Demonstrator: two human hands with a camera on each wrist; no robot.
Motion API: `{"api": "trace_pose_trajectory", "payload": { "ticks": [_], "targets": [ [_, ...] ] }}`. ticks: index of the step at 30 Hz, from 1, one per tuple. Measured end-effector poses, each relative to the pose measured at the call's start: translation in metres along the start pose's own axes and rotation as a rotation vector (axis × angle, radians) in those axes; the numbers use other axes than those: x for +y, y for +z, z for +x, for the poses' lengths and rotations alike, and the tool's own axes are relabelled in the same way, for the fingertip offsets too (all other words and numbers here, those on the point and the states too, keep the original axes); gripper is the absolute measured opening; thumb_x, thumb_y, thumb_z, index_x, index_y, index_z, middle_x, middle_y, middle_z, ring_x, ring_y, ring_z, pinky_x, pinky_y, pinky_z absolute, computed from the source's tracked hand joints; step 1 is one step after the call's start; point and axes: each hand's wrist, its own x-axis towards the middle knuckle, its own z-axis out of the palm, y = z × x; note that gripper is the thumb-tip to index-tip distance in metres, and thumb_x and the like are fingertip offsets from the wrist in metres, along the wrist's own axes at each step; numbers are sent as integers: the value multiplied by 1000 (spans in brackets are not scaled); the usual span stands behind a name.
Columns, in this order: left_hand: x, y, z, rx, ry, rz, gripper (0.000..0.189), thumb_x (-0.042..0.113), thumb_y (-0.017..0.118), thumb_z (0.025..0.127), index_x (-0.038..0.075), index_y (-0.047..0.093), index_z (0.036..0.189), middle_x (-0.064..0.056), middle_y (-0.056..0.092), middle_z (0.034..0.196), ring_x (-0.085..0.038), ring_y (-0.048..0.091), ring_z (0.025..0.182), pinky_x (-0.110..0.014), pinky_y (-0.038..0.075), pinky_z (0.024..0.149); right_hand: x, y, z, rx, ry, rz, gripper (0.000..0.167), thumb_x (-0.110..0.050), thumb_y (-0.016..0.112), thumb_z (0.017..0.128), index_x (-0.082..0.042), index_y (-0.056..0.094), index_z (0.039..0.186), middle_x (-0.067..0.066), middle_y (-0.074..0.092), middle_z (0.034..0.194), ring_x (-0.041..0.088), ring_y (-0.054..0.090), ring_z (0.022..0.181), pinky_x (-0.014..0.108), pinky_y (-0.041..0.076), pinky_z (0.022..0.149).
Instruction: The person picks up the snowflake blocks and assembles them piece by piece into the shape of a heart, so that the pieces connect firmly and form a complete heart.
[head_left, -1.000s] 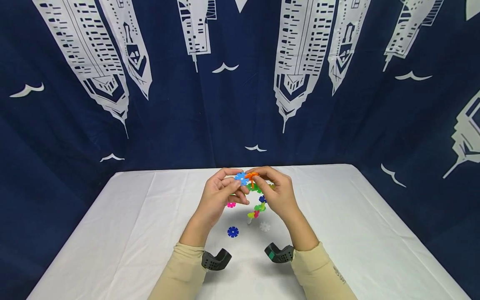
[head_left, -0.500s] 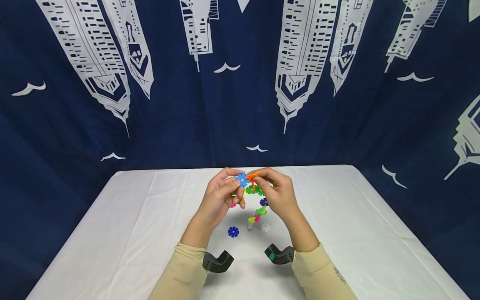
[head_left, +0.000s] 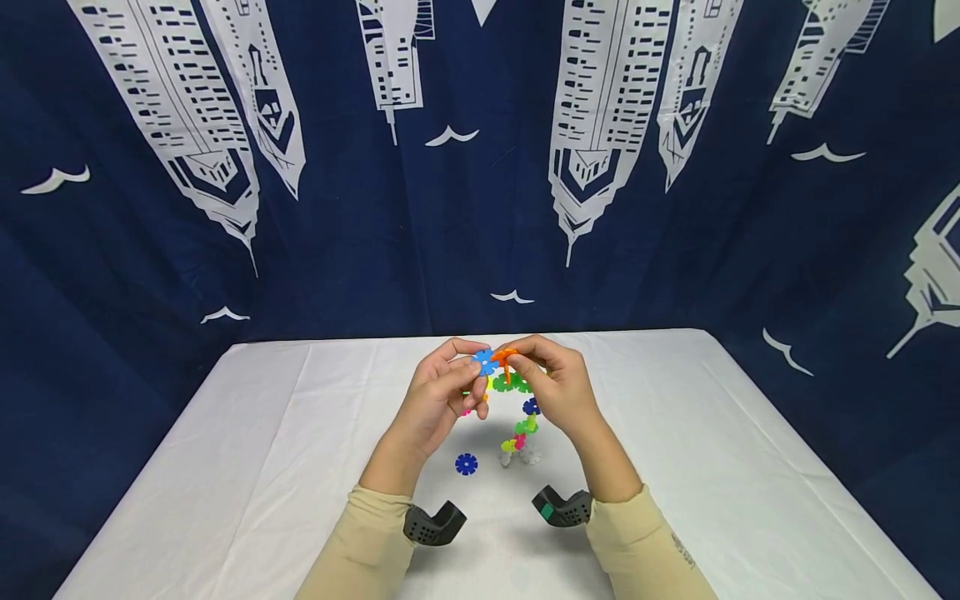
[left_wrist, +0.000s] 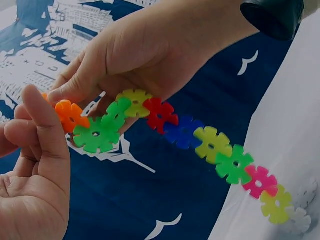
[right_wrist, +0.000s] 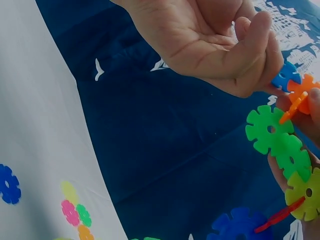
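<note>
My left hand (head_left: pixel 429 387) pinches a light blue flower-shaped snap disc (head_left: pixel 485 362) between thumb and index finger. My right hand (head_left: pixel 558 382) pinches an orange disc (head_left: pixel 506 356), whose edge meets the light blue one. From the orange piece hangs a chain of interlocked discs, seen best in the left wrist view: a green disc (left_wrist: pixel 96 134), then another green, a yellow disc (left_wrist: pixel 135 101), a red disc (left_wrist: pixel 161 115), a blue disc (left_wrist: pixel 185 132) and several more. A white disc (left_wrist: pixel 301 219) ends it, low over the tabletop. How deeply blue and orange slot together is unclear.
On the white-covered table (head_left: pixel 300 467) lie a dark blue disc (head_left: pixel 467 463) and a white disc (head_left: pixel 530 455). Behind the left fingers, a small joined cluster with a pink piece (right_wrist: pixel 70 212) shows in the right wrist view. A dark blue printed curtain (head_left: pixel 480 208) stands beyond.
The light blue disc has come down slightly, and the chain's lower end has swung a little right and down. The left hand's lower fingers have drawn in. Both hands stay nearly in place.
</note>
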Motion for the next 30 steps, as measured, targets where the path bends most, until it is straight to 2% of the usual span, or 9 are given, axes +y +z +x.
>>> {"api": "trace_pose_trajectory", "payload": {
  "ticks": [3, 7, 10, 13, 15, 17, 20, 24, 30],
  "targets": [
    [0, 0, 0, -2, -10, 2, 21, 5, 48, 101, 5, 49, 123, 2, 59, 70, -8, 47, 53, -22, 55, 57, 0, -2, 1, 2, 8, -15, 7, 3, 66, 92, 1, 71, 96, 16, 75, 93, 2, 68, 86, 21, 57, 86],
    [-2, -1, 1, 23, -4, 95, 26, 9, 50, 103, 3, 49, 129, 2, 61, 77, -9, 52, 57, -23, 56, 60, 1, -7, 1, 30, 47, -62, 7, -1, 65, 94, 0, 71, 97, 15, 74, 92, 3, 67, 85, 20, 56, 84],
    [-2, -5, 2, 68, -9, 245, 28, 12, 54, 102, 5, 52, 129, -3, 62, 83, -13, 54, 58, -25, 57, 63, 2, -13, 1, 68, 98, -97, 8, -5, 65, 95, -1, 70, 99, 14, 74, 93, 4, 66, 82, 18, 56, 80],
    [-5, -13, 4, 75, -48, 463, 28, 13, 60, 98, 9, 58, 126, -10, 66, 91, -18, 60, 64, -27, 57, 68, 2, -20, 2, 99, 147, -112, 10, -8, 64, 97, -1, 70, 101, 15, 73, 94, 5, 65, 81, 17, 56, 77],
    [-8, -21, 4, 35, -82, 663, 28, 14, 66, 95, 12, 62, 122, -11, 68, 98, -20, 63, 72, -29, 56, 72, 2, -25, 2, 113, 174, -115, 11, -11, 64, 97, -2, 70, 102, 14, 73, 94, 6, 65, 81, 17, 56, 75],
    [-12, -31, 4, -40, -125, 877, 30, 14, 72, 91, 14, 65, 120, -8, 70, 105, -21, 65, 85, -30, 55, 79, 3, -28, 3, 125, 191, -123, 12, -12, 64, 98, -2, 70, 103, 14, 72, 93, 6, 64, 80, 17, 55, 72],
    [-19, -45, 1, -161, -203, 1095, 35, 13, 78, 85, 13, 67, 119, -6, 68, 116, -24, 62, 100, -34, 52, 86, 5, -32, 3, 134, 211, -132, 13, -13, 63, 98, -3, 69, 103, 14, 72, 94, 7, 63, 79, 18, 55, 70],
    [-29, -60, -2, -257, -307, 1154, 44, 9, 80, 82, 10, 66, 123, -11, 64, 124, -28, 59, 109, -35, 50, 87, 7, -35, 4, 137, 228, -127, 13, -13, 63, 99, -3, 69, 103, 14, 72, 94, 7, 64, 78, 18, 56, 71],
    [-43, -71, -2, -322, -315, 1184, 42, 3, 81, 76, 11, 71, 116, -7, 66, 116, -23, 57, 103, -36, 48, 93, 7, -38, 5, 144, 255, -110, 14, -13, 63, 98, -2, 69, 104, 15, 71, 96, 8, 65, 77, 18, 57, 72]
  ]
}}
